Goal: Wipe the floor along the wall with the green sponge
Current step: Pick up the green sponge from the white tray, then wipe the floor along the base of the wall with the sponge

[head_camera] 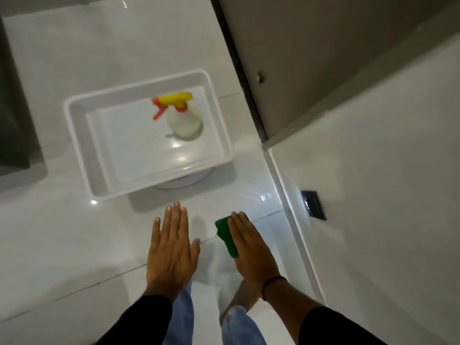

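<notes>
A green sponge (225,234) lies flat on the glossy white floor (74,245), a short way left of the white wall's skirting (296,217). My right hand (251,247) presses down on the sponge with fingers laid flat over it; only the sponge's left edge and far corner show. My left hand (171,250) rests palm down on the floor tiles to the left of the sponge, fingers spread, holding nothing.
A white plastic tub (82,135) stands ahead on a round white base, with a spray bottle (184,120) with yellow and orange trigger inside it. A dark socket plate (314,204) sits low on the wall. A brown door (311,58) is beyond. My jeans-clad legs are below.
</notes>
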